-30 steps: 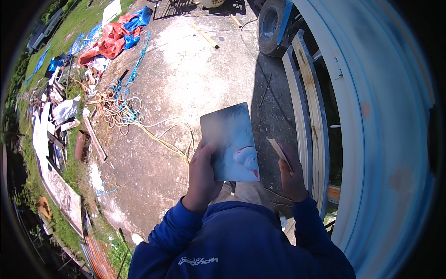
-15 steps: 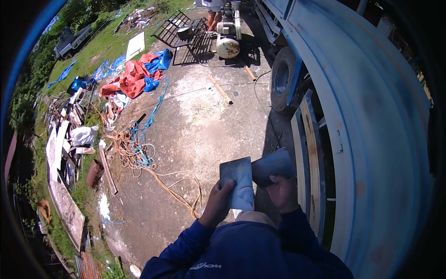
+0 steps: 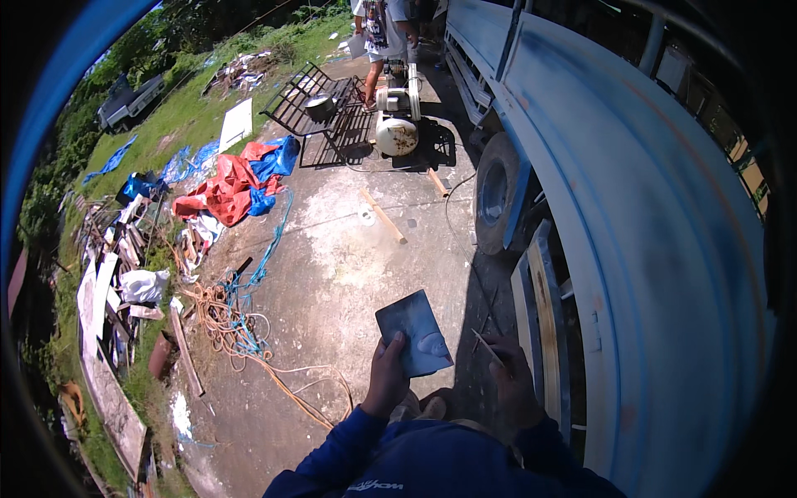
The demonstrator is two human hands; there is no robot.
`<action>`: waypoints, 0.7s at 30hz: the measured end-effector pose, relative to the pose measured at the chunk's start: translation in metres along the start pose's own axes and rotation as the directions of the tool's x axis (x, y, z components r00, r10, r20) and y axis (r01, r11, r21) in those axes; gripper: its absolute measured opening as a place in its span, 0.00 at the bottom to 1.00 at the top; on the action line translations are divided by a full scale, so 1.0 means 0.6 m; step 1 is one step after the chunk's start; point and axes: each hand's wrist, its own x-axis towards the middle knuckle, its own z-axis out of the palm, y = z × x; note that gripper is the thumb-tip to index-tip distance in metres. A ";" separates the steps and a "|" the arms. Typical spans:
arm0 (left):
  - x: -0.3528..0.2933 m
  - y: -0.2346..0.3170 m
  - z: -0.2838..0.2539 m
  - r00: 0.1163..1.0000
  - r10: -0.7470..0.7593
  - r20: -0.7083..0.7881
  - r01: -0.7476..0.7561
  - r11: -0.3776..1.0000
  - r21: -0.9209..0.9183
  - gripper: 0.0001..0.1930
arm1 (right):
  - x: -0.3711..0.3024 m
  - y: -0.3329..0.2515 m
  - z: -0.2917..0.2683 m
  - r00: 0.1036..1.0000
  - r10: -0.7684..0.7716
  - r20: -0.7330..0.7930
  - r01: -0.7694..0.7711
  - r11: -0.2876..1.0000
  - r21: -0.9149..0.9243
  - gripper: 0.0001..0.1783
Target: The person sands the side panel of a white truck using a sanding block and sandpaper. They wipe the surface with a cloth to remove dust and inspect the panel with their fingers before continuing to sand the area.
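I am standing on a wide concrete yard point(image 3: 415, 266), with sunlight falling over most of it and shadow lying along my right. A long blue-grey painted panel point(image 3: 656, 216) is running up my whole right side, and a dark-tyred wheel point(image 3: 496, 195) is sitting at its lower edge. To my left, a scrap pile point(image 3: 108, 290) of boards and sheets is spreading along the grass. Farther ahead, a crumpled red and blue tarpaulin point(image 3: 228, 187) is lying where the grass is meeting the concrete. A slatted black metal frame point(image 3: 303, 87) is standing beyond it, carrying a round metal pot point(image 3: 319, 107). Beside that frame an air compressor point(image 3: 397, 137) is resting, its pale tank facing me, and a co-worker point(image 3: 374, 75) is standing close behind. A tangled rope point(image 3: 220, 311) is trailing toward my feet, and a narrow wooden strip point(image 3: 383, 216) is lying ahead.

In front of my body, my left grip point(image 3: 388, 373) is clamping a flat rectangular plate point(image 3: 405, 324), its thumb pressing on the upper face. My right grip point(image 3: 512, 378) is closing on a thin flat spreader point(image 3: 488, 344), showing nearly edge-on, just apart from the plate. A smooth putty mound point(image 3: 432, 344) is resting near the plate's right edge.
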 end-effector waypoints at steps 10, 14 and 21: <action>0.141 0.091 0.048 0.990 -0.080 0.117 0.056 0.979 0.196 0.14 | 0.113 -0.006 0.075 0.980 -0.151 0.126 0.189 0.906 -0.379 0.42; 0.187 0.191 0.061 0.938 -0.160 0.306 0.009 0.898 0.440 0.18 | 0.173 -0.061 0.051 0.980 -0.200 0.014 0.151 0.687 -0.711 0.36; 0.246 0.266 0.081 0.770 0.003 0.638 -0.545 0.523 0.656 0.18 | 0.262 -0.131 0.178 0.947 -0.271 0.171 0.302 0.572 -0.763 0.23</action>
